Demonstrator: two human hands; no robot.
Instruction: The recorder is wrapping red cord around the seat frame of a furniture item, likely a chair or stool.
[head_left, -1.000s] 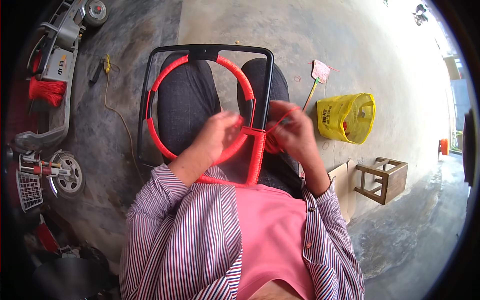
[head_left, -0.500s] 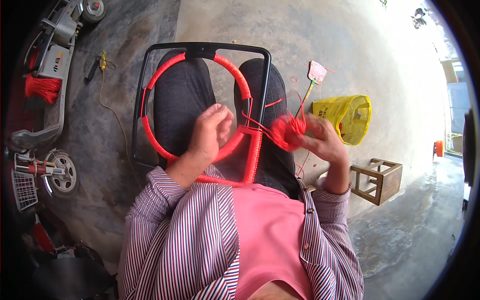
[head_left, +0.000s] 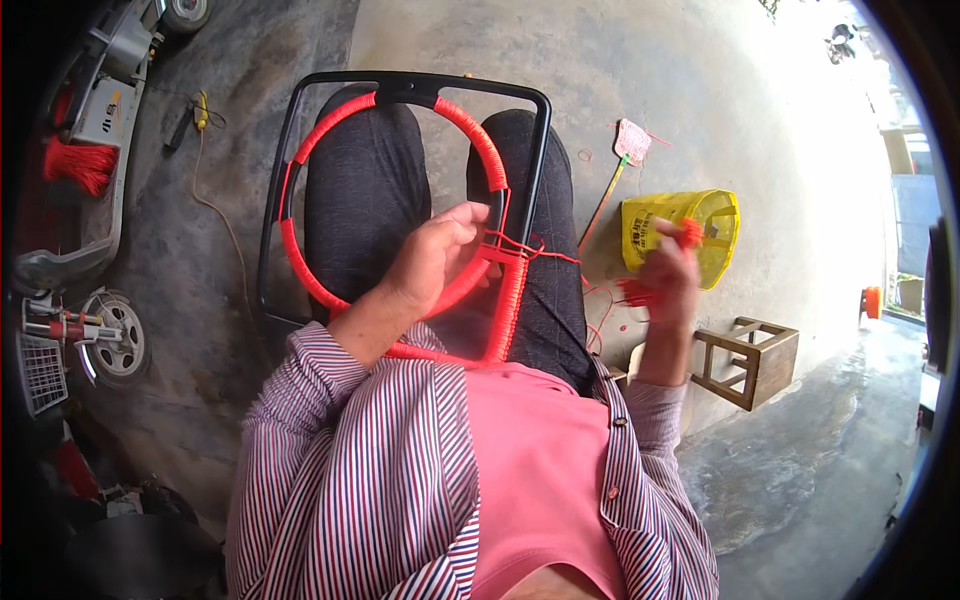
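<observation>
Across my thighs rests a black metal frame (head_left: pixel 330 78) with a ring (head_left: pixel 480 140) inside it, most of the ring wrapped tightly in red cord. A short bar (head_left: pixel 510 310) at its lower right is wrapped too. My left hand (head_left: pixel 430 265) reaches over the ring, its fingers closed at the bare black stretch on the right side. Loose red cord (head_left: pixel 550 254) runs from there to the right over my thigh. Off to the right, beside the yellow container, my right hand (head_left: pixel 668 280) grips a bundle of red cord (head_left: pixel 640 294); motion blurs it slightly.
Right of my knees, a yellow container (head_left: pixel 640 220) lies on its side. A fly swatter (head_left: pixel 632 140) is on the floor near it, and a wooden stool (head_left: pixel 768 365) stands closer to me. Parked vehicles line the left, one with a red cord bunch (head_left: pixel 85 165) hanging on it.
My right hand has swung right with the cord bundle, away from the frame, drawing cord out. My left hand's fingers have moved up and right onto the ring.
</observation>
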